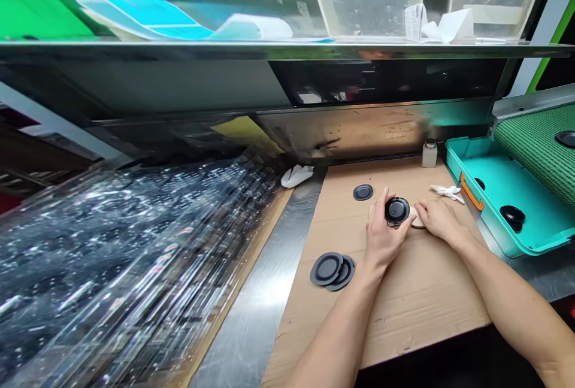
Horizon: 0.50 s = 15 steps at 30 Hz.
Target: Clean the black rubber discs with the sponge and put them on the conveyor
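My left hand (387, 232) grips a round black plastic part (397, 211) with a raised rim, its thumb and fingers on opposite edges. Close beside it, my right hand (436, 218) is closed at a pale round piece (417, 218) with a darker edge, partly covered by the fingers. What exactly this piece is, I cannot make out. A flat dark disc (363, 192) lies on the cardboard (417, 298) just beyond my left hand. Nearer to me, left of my forearm, one dark disc (326, 269) overlaps another disc (345, 274).
Stacked clear plastic trays (148, 268) fill the left side. A turquoise bin (534, 250) with black parts stands at right, beside a green conveyor belt (543, 148). A small bottle (429, 154) and crumpled white tissue (447, 191) sit at the back. A metal shelf (287, 51) crosses above.
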{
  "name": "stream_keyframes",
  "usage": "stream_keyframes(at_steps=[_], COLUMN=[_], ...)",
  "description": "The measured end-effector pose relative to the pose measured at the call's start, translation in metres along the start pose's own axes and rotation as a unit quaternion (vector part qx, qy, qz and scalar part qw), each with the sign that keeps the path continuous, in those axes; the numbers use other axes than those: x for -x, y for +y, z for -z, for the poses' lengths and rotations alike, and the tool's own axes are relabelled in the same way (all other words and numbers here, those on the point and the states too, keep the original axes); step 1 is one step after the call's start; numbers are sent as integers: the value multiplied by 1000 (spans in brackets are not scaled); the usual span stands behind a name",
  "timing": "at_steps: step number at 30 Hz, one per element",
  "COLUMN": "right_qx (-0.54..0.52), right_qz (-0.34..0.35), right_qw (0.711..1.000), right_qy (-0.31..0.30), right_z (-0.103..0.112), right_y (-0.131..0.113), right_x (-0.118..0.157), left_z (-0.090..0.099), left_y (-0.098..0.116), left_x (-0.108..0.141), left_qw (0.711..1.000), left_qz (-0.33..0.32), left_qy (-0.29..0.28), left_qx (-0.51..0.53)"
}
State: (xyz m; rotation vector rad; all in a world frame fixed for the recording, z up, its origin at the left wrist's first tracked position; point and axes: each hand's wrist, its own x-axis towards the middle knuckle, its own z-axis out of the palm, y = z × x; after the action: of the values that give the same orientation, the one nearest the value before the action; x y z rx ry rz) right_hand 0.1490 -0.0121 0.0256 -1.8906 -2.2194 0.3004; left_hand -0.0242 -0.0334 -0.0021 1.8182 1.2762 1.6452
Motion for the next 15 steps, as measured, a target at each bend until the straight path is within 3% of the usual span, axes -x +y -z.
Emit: stream_keyframes(at_steps=[4, 7, 11, 13, 15], right_qx=[6, 22, 57, 66, 59], right_qz=[5, 16, 10, -21, -40], right_qw=[1000, 997, 979, 978, 986], right_qy=[20, 68, 195, 196, 153], right_z=[-5, -6, -3, -2, -2], right_y=[3, 8, 23, 31, 36], right_x=[-3, -6, -12, -15, -18], left_z=[3, 2, 1, 0, -2], left_y=[2, 4, 8, 9, 10], left_x=[1, 2, 5, 7, 8], left_qw=[999, 999, 978, 965, 956], left_qz=[-28, 27, 121, 160, 184], left_qy=[-1, -11, -40, -47, -46], left_qx=[-24, 42, 165, 200, 223])
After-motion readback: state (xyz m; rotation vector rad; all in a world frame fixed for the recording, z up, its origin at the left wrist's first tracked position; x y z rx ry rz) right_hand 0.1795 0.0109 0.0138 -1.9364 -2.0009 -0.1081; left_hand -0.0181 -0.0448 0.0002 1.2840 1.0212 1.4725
